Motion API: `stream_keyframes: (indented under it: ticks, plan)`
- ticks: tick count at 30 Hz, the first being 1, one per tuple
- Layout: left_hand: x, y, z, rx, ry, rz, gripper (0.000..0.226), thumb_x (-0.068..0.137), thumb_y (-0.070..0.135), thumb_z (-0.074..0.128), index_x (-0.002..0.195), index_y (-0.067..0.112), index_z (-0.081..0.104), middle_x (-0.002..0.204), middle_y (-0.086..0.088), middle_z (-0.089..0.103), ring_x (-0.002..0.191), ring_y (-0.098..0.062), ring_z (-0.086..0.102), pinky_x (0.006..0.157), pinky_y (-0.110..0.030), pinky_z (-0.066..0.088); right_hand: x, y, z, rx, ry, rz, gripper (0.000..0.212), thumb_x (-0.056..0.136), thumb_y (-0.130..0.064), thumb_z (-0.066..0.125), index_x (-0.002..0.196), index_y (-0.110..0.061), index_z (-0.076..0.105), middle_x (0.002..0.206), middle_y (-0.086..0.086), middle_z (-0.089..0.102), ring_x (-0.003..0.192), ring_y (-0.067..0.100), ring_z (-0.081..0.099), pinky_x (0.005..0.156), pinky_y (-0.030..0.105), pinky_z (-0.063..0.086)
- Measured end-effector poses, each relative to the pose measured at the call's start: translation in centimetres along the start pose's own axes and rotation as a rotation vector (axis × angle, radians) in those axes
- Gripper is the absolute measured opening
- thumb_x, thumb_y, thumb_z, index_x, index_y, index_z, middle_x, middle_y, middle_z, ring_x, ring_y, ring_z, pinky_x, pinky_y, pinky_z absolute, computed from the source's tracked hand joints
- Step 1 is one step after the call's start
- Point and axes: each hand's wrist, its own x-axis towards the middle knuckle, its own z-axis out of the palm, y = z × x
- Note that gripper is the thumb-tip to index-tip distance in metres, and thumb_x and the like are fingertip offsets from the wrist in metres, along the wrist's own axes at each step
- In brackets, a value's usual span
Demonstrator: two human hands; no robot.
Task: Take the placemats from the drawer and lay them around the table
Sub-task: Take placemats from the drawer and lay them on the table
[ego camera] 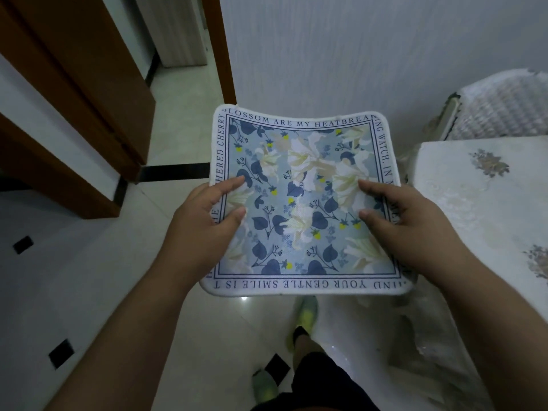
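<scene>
the left hand (204, 215) and right hand (397, 215) each pinch an opposite side edge of the floral placemat (299, 200), thumbs on top, holding it flat beside the table (486, 188).

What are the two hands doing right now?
Left hand: grips the left edge of the floral placemat.
Right hand: grips the placemat's right edge, fingers on top.

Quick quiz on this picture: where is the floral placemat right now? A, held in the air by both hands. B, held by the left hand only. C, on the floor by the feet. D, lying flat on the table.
A: the floral placemat is above the floor, gripped by the left hand and right hand at opposite edges, beside the table.
</scene>
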Motion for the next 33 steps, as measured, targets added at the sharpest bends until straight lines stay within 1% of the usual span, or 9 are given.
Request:
stream_keyframes:
  ticks: [2, 6, 10, 12, 17, 21, 24, 28, 33]
  plan:
    - [2.5, 0.1, 0.4, 0.021, -0.011, -0.01, 0.045, 0.095, 0.025, 0.069, 0.135, 0.042, 0.061, 0.124, 0.021, 0.052, 0.104, 0.032, 0.042, 0.091, -0.005, 0.037, 2.6, 0.4, 0.1, 0.015, -0.001, -0.002, 0.048, 0.092, -0.033, 0.07, 0.137, -0.041, 0.058, 0.119, -0.018, 0.049, 0.108, -0.003, 0.045, 0.099, 0.02, 0.035]
    - [7.8, 1.0, 1.5, 0.007, -0.008, -0.025, 0.045, 0.094, 0.024, 0.07, 0.134, 0.042, 0.062, 0.126, 0.023, 0.054, 0.115, 0.018, 0.049, 0.101, -0.022, 0.045, 8.3, 1.6, 0.0, 0.065, -0.009, -0.006, 0.048, 0.092, -0.033, 0.07, 0.136, -0.044, 0.057, 0.118, -0.019, 0.051, 0.104, -0.007, 0.045, 0.094, 0.017, 0.035]
    - [13.5, 2.9, 3.6, 0.036, -0.015, 0.004, 0.045, 0.094, 0.024, 0.07, 0.135, 0.041, 0.062, 0.12, 0.024, 0.054, 0.114, 0.009, 0.053, 0.105, -0.026, 0.044, 13.8, 2.9, -1.3, 0.083, 0.013, 0.006, 0.047, 0.092, -0.033, 0.069, 0.137, -0.043, 0.057, 0.119, -0.019, 0.05, 0.104, -0.005, 0.045, 0.094, 0.018, 0.035]
    - [16.3, 4.1, 4.7, 0.063, -0.029, 0.036, 0.045, 0.094, 0.023, 0.07, 0.136, 0.039, 0.061, 0.12, 0.019, 0.053, 0.116, 0.004, 0.051, 0.103, -0.022, 0.043, 16.1, 3.5, -2.5, 0.068, 0.014, 0.019, 0.047, 0.093, -0.033, 0.068, 0.138, -0.043, 0.056, 0.12, -0.017, 0.049, 0.107, -0.002, 0.046, 0.096, 0.019, 0.035]
    - [21.6, 6.5, 7.3, 0.044, -0.035, 0.09, 0.044, 0.094, 0.022, 0.069, 0.135, 0.037, 0.062, 0.115, 0.023, 0.051, 0.106, 0.012, 0.051, 0.089, -0.001, 0.036, 20.6, 4.7, -5.7, 0.056, 0.075, 0.04, 0.047, 0.092, -0.033, 0.068, 0.137, -0.043, 0.057, 0.122, -0.016, 0.05, 0.109, -0.002, 0.045, 0.098, 0.019, 0.034]
    - [25.7, 7.6, 9.0, -0.002, -0.07, 0.116, 0.044, 0.094, 0.024, 0.069, 0.132, 0.044, 0.062, 0.115, 0.031, 0.05, 0.107, 0.024, 0.047, 0.092, -0.004, 0.037, 22.8, 5.6, -7.0, 0.065, 0.126, 0.076, 0.047, 0.092, -0.033, 0.069, 0.136, -0.043, 0.058, 0.123, -0.016, 0.052, 0.11, -0.001, 0.046, 0.099, 0.02, 0.035]
    - [29.1, 8.3, 10.4, -0.017, -0.124, 0.167, 0.043, 0.095, 0.022, 0.069, 0.132, 0.042, 0.063, 0.115, 0.027, 0.052, 0.103, 0.027, 0.047, 0.082, 0.006, 0.035, 24.2, 6.4, -7.6, 0.078, 0.174, 0.132, 0.046, 0.092, -0.034, 0.069, 0.135, -0.044, 0.058, 0.12, -0.018, 0.052, 0.108, -0.002, 0.048, 0.096, 0.019, 0.035]
    - [34.5, 9.2, 12.4, -0.006, -0.213, 0.238, 0.043, 0.095, 0.024, 0.069, 0.133, 0.043, 0.062, 0.117, 0.019, 0.054, 0.102, 0.014, 0.052, 0.078, 0.01, 0.032, 26.2, 6.8, -8.3, 0.057, 0.253, 0.207, 0.047, 0.091, -0.035, 0.069, 0.136, -0.043, 0.058, 0.12, -0.018, 0.052, 0.109, -0.001, 0.049, 0.098, 0.021, 0.039]
    - [41.8, 9.9, 14.4, -0.097, -0.337, 0.331, 0.043, 0.095, 0.023, 0.069, 0.13, 0.046, 0.062, 0.117, 0.029, 0.052, 0.101, 0.031, 0.045, 0.077, 0.01, 0.031, 29.7, 6.3, -8.8, 0.046, 0.365, 0.32, 0.046, 0.091, -0.035, 0.07, 0.135, -0.043, 0.059, 0.128, -0.013, 0.058, 0.116, 0.006, 0.055, 0.104, 0.03, 0.044]
